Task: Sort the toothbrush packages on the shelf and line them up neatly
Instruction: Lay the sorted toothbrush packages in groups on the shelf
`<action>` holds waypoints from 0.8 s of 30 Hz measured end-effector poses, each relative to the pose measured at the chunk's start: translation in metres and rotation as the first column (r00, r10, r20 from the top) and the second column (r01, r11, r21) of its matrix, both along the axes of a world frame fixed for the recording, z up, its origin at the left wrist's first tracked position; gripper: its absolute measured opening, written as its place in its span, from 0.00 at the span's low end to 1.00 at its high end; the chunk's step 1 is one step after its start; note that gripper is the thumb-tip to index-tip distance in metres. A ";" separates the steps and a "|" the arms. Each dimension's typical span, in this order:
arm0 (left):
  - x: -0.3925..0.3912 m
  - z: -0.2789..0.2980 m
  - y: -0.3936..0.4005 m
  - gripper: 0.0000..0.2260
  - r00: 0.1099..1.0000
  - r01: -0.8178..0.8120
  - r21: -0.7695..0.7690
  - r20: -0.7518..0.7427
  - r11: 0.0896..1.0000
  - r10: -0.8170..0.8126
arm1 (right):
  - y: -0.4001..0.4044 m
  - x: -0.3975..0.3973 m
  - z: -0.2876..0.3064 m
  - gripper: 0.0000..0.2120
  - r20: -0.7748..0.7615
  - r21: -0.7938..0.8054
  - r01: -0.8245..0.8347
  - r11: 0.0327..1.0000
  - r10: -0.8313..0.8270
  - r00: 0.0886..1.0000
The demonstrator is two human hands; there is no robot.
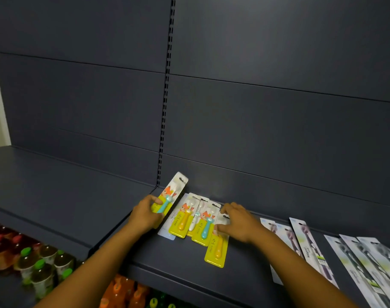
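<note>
Several yellow children's toothbrush packages [200, 223] lie side by side on the dark shelf [189, 276]. My left hand [145, 214] grips one yellow package with a blue brush [170, 194], lifted and tilted above the shelf at the left of the row. My right hand [238, 221] rests with curled fingers on the top of the rightmost yellow package, which holds an orange brush [217, 250] and sits lower than its neighbours. A pale package [167, 230] lies partly under the row's left side.
Long white and grey adult toothbrush packages [309, 247] lie slanted along the shelf at the right, out to the frame edge [367, 267]. Drink bottles with green caps [38, 270] and orange bottles [125, 292] stand on lower shelves. The shelf's back panel [256, 130] rises behind.
</note>
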State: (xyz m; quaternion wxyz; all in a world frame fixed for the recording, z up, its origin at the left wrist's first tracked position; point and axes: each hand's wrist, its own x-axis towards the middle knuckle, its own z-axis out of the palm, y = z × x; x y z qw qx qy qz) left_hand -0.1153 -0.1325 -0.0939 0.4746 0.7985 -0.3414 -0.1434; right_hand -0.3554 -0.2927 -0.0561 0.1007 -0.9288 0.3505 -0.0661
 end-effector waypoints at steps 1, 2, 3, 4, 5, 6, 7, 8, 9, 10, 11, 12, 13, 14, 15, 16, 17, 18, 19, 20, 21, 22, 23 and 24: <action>-0.005 0.000 0.003 0.15 0.997 0.033 -0.108 -0.059 0.994 -0.040 | 0.001 0.003 -0.002 0.25 0.004 0.003 0.001 1.000 -0.001 1.000; -0.010 0.002 0.007 0.17 0.990 0.074 -0.211 -0.104 0.975 -0.098 | 0.002 0.005 -0.004 0.24 0.008 0.005 0.000 1.000 -0.001 1.000; -0.016 0.003 0.012 0.19 0.977 0.113 -0.301 -0.137 0.947 -0.160 | 0.004 0.007 -0.005 0.24 0.009 0.006 0.001 1.000 -0.001 1.000; -0.022 0.004 0.016 0.21 0.963 0.144 -0.367 -0.161 0.919 -0.216 | 0.005 0.010 -0.006 0.23 0.007 0.009 0.005 1.000 -0.005 1.000; -0.027 0.006 0.019 0.23 0.950 0.171 -0.418 -0.171 0.892 -0.263 | 0.006 0.012 -0.008 0.22 0.006 0.013 0.011 1.000 -0.011 1.000; -0.030 0.008 0.022 0.25 0.940 0.191 -0.452 -0.171 0.872 -0.294 | 0.007 0.014 -0.009 0.21 0.005 0.022 0.023 1.000 -0.023 1.000; -0.032 0.009 0.024 0.27 0.933 0.205 -0.477 -0.169 0.855 -0.318 | 0.008 0.016 -0.011 0.20 0.001 0.027 0.038 0.999 -0.038 0.999; -0.034 0.011 0.026 0.30 0.929 0.212 -0.496 -0.164 0.842 -0.331 | 0.009 0.018 -0.013 0.19 -0.005 0.027 0.053 0.998 -0.053 0.999; -0.037 0.014 0.028 0.31 0.927 0.216 -0.515 -0.158 0.830 -0.340 | 0.010 0.021 -0.015 0.18 -0.013 0.022 0.070 0.997 -0.070 0.997; -0.039 0.016 0.030 0.32 0.925 0.219 -0.532 -0.152 0.818 -0.347 | 0.011 0.024 -0.018 0.17 -0.021 0.017 0.088 0.996 -0.088 0.996; -0.041 0.019 0.032 0.33 0.923 0.221 -0.550 -0.147 0.805 -0.354 | 0.012 0.028 -0.021 0.15 -0.026 0.016 0.108 0.994 -0.107 0.994; -0.042 0.020 0.034 0.33 0.924 0.216 -0.567 -0.144 0.795 -0.354 | 0.013 0.031 -0.023 0.14 -0.029 0.020 0.125 0.992 -0.125 0.992; -0.042 0.020 0.036 0.33 0.927 0.205 -0.584 -0.142 0.785 -0.348 | 0.015 0.034 -0.026 0.15 -0.030 0.026 0.139 0.990 -0.139 0.990; -0.041 0.020 0.037 0.33 0.931 0.188 -0.603 -0.143 0.775 -0.337 | 0.016 0.037 -0.029 0.18 -0.030 0.027 0.154 0.988 -0.153 0.988; -0.040 0.020 0.039 0.33 0.934 0.172 -0.622 -0.144 0.764 -0.328 | 0.017 0.039 -0.031 0.21 -0.033 0.019 0.169 0.985 -0.168 0.985; -0.039 0.020 0.041 0.33 0.935 0.163 -0.635 -0.145 0.755 -0.323 | 0.019 0.042 -0.033 0.24 -0.042 0.005 0.183 0.983 -0.183 0.982; -0.038 0.021 0.042 0.33 0.936 0.161 -0.641 -0.143 0.751 -0.323 | 0.020 0.044 -0.035 0.26 -0.054 -0.011 0.192 0.981 -0.192 0.980; -0.037 0.021 0.044 0.33 0.935 0.165 -0.644 -0.138 0.747 -0.326 | 0.022 0.047 -0.036 0.27 -0.069 -0.019 0.201 0.979 -0.201 0.977; -0.038 0.022 0.045 0.33 0.936 0.169 -0.647 -0.132 0.743 -0.327 | 0.024 0.049 -0.037 0.27 -0.084 -0.021 0.206 0.978 -0.207 0.975; -0.038 0.022 0.045 0.33 0.936 0.169 -0.654 -0.128 0.737 -0.328 | 0.025 0.052 -0.037 0.26 -0.096 -0.015 0.216 0.976 -0.216 0.972; -0.038 0.022 0.046 0.34 0.937 0.168 -0.658 -0.125 0.734 -0.326 | 0.026 0.053 -0.038 0.25 -0.103 -0.006 0.225 0.974 -0.224 0.969; -0.038 0.022 0.046 0.34 0.937 0.167 -0.659 -0.125 0.733 -0.326 | 0.027 0.055 -0.038 0.24 -0.106 0.015 0.237 0.971 -0.235 0.966; -0.038 0.021 0.047 0.34 0.937 0.168 -0.658 -0.125 0.734 -0.326 | 0.028 0.056 -0.036 0.24 -0.104 0.038 0.245 0.969 -0.240 0.965; -0.038 0.020 0.047 0.34 0.936 0.170 -0.655 -0.126 0.736 -0.328 | 0.028 0.056 -0.035 0.23 -0.097 0.071 0.256 0.964 -0.249 0.964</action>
